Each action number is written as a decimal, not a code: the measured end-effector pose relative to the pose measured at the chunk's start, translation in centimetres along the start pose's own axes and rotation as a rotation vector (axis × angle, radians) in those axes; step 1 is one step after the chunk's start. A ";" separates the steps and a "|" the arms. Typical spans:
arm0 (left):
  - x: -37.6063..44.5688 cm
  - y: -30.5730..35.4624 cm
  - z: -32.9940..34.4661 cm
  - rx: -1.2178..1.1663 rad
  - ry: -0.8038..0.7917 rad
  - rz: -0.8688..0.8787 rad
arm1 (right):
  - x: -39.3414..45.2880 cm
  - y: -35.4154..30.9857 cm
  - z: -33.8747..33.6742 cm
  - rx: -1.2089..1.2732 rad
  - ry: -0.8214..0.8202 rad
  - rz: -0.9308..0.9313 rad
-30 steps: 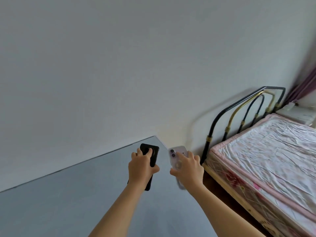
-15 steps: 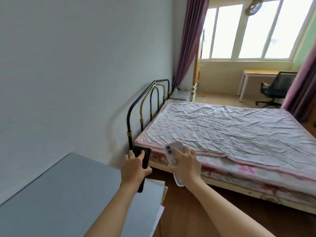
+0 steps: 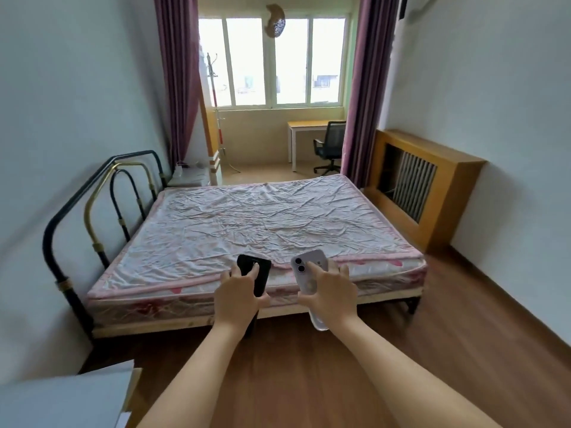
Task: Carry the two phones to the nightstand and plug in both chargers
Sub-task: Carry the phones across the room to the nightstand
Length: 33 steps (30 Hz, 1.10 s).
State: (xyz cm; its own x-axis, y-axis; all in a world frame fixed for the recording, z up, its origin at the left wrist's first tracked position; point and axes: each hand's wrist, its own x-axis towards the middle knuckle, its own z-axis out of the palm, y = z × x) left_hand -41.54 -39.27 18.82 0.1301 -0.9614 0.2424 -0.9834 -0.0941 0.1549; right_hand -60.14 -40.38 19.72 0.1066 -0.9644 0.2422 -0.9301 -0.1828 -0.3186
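Walls: pale, plain, both sides.
Floor (image 3: 309,366): brown wood boards.
Bed (image 3: 256,223): pink crumpled sheet, black-and-brass headboard (image 3: 102,211) on the left.
Window (image 3: 272,61): bright daylight between purple curtains (image 3: 364,88).
Beyond: desk (image 3: 309,126), black office chair (image 3: 329,146).
Right: wooden radiator cover (image 3: 426,183).

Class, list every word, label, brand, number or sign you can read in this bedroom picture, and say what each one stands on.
None can be read.
Black phone in the left hand: its back shows no legible mark.
White phone with two camera lenses in the right hand: no legible text.
Small white nightstand beside the bed's far side: the items on it are too small to read.
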 end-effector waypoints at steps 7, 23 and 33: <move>1.2 15.2 2.7 -0.050 -0.070 0.185 | -1.7 14.8 -5.3 -0.050 0.068 0.193; 1.5 40.1 6.8 -0.126 -0.159 0.569 | -7.1 33.7 -13.4 -0.104 0.212 0.546; 6.6 55.6 10.9 -0.162 -0.147 0.800 | -4.6 46.5 -17.0 -0.169 0.289 0.777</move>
State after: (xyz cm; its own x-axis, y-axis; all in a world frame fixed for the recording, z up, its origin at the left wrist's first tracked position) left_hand -96.74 -53.69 18.65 -0.6297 -0.7473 0.2124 -0.7404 0.6600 0.1274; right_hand -109.86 -41.22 19.35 -0.6575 -0.7131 0.2434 -0.7445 0.5650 -0.3557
